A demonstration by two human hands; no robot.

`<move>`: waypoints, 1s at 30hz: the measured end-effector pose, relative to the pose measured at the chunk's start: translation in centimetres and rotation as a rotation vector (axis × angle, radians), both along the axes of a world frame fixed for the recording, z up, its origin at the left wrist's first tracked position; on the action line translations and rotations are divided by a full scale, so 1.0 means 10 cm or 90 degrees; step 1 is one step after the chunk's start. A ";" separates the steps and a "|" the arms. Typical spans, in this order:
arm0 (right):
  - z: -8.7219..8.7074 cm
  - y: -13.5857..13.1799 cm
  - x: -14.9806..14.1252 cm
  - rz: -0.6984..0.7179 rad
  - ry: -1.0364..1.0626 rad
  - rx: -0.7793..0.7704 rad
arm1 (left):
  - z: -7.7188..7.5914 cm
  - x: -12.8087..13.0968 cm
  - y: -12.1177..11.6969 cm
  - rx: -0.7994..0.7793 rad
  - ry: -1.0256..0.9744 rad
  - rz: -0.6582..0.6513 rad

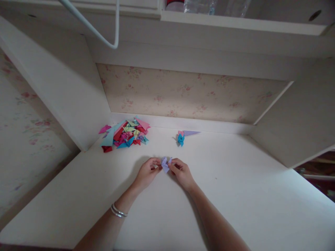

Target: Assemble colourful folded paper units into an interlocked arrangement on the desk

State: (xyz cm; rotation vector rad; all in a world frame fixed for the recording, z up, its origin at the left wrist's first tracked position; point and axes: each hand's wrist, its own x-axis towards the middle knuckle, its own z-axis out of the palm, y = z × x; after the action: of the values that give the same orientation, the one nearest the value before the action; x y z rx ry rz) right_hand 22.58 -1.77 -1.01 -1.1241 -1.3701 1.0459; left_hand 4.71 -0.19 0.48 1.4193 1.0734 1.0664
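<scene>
Between my two hands, over the middle of the white desk, is a small folded lavender origami piece [165, 165] with several pointed parts. My left hand [149, 171] pinches its left edge between thumb and fingers. On the other side, the thumb and forefinger of my right hand [181, 170] grip it by the right end. Parts of the paper are covered by the fingertips. Beyond my hands lie a blue folded paper piece [180, 139], a bit of pink paper and a long purple paper point [192, 132].
A heap of many-coloured folded papers [128, 134] lies at the back left of the desk [235, 195]. Side panels and a flowered back wall [172, 92] enclose the desk. Overhead are a shelf [235, 26] and a pale bent rod [104, 42].
</scene>
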 end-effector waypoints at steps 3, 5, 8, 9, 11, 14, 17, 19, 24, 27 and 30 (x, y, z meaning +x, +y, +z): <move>0.00 0.00 0.00 -0.007 -0.006 -0.001 | -0.01 0.00 0.00 -0.007 0.008 0.000; 0.00 0.01 -0.01 -0.015 -0.002 -0.002 | -0.01 0.01 -0.01 -0.015 0.015 -0.002; 0.00 0.02 -0.02 -0.021 0.002 0.001 | -0.02 0.01 0.00 -0.018 0.023 -0.002; 0.00 0.02 -0.02 -0.020 0.000 0.002 | -0.03 0.01 0.00 -0.017 0.025 0.000; 0.00 0.02 -0.02 -0.018 -0.004 0.000 | -0.04 0.01 0.01 -0.009 0.024 0.004; 0.01 0.01 -0.02 -0.019 -0.003 -0.002 | -0.04 0.02 0.01 -0.004 0.018 -0.001; 0.00 0.01 -0.02 -0.026 0.003 -0.013 | -0.01 0.02 0.00 -0.018 0.019 -0.009; 0.00 0.02 -0.03 -0.027 0.011 -0.029 | 0.02 0.02 -0.01 -0.024 0.021 -0.011; 0.00 0.02 -0.02 -0.033 0.024 -0.042 | 0.03 0.02 -0.02 -0.044 0.008 -0.005; -0.01 0.03 -0.04 -0.048 0.030 -0.037 | 0.02 0.02 -0.02 -0.058 0.006 -0.021; -0.02 0.03 -0.05 -0.072 0.025 -0.032 | 0.02 0.01 -0.03 -0.064 0.006 -0.039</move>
State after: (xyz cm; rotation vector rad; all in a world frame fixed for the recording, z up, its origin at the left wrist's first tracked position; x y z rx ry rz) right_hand 22.09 -1.45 -1.22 -1.1971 -1.2407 1.0209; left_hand 4.84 -0.46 0.64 1.3703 1.0689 0.9499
